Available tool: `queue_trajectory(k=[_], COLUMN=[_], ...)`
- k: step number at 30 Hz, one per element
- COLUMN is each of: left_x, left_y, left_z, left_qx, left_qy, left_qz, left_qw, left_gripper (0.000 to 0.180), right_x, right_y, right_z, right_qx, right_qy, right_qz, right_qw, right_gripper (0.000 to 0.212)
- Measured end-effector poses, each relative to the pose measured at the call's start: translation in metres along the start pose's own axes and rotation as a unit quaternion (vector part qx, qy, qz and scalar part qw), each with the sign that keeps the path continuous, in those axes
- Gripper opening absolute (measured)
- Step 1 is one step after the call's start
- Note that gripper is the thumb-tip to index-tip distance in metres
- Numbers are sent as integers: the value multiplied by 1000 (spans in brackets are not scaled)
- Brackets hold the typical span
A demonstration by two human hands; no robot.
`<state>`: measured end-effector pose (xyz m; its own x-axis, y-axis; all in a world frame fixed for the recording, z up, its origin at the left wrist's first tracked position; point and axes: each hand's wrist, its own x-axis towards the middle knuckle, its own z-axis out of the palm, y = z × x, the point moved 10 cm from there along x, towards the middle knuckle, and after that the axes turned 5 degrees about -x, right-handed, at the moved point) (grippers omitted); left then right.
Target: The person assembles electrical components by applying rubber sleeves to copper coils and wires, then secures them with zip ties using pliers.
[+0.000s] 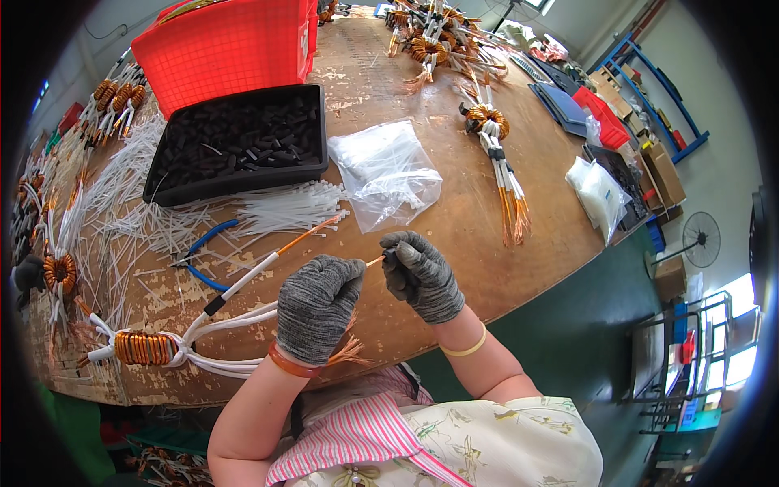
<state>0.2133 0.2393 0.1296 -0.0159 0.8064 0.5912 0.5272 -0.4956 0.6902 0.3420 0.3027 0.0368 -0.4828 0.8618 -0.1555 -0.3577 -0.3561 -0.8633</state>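
Note:
Both hands wear grey knit gloves. My left hand (320,307) is closed round a white-sleeved wire lead of a copper coil, whose thin bare end (375,260) sticks out toward the right. In a pinch, my right hand (423,276) holds a small black sleeve (389,257) close to that end; whether the two touch I cannot tell. The copper-wound coil (146,348) lies on the table at left, its white leads running under my left hand. One lead (243,282) slants upward and carries a black sleeve (214,306); its copper end is bare.
A black tray (154,191) holds many black sleeves, before a red crate (227,61). White cable ties (284,209) and blue-handled cutters (213,235) lie nearby. A clear bag (388,174) of ties sits mid-table. Another coil (489,126) lies right; more are piled behind and left.

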Motion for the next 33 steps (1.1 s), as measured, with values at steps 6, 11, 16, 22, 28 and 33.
queue_trajectory(k=[6,11,16,22,28,33], left_x=[-1,0,-1,0,4,2], left_y=[-1,1,1,-1,-3,17], left_z=[0,0,0,2,-3,-20], left_qx=[-9,1,-4,-13,-21,139], left_qy=[-3,-2,-1,-13,-10,-24], left_qz=[-12,0,2,2,-29,17], left_qw=[1000,1000,1000,1000,999,990], left_gripper=[16,16,16,17,16,13], right_x=[-1,0,1,0,5,5], right_y=[-1,-3,-6,7,4,19], right_z=[5,9,7,11,16,13], right_qx=[-53,-55,-98,-65,-84,0], right_qy=[-8,9,30,29,15,34], right_qz=[-22,-36,-49,-41,-36,7], right_qw=[998,998,994,997,996,999], right_gripper=[27,25,19,23,23,24])
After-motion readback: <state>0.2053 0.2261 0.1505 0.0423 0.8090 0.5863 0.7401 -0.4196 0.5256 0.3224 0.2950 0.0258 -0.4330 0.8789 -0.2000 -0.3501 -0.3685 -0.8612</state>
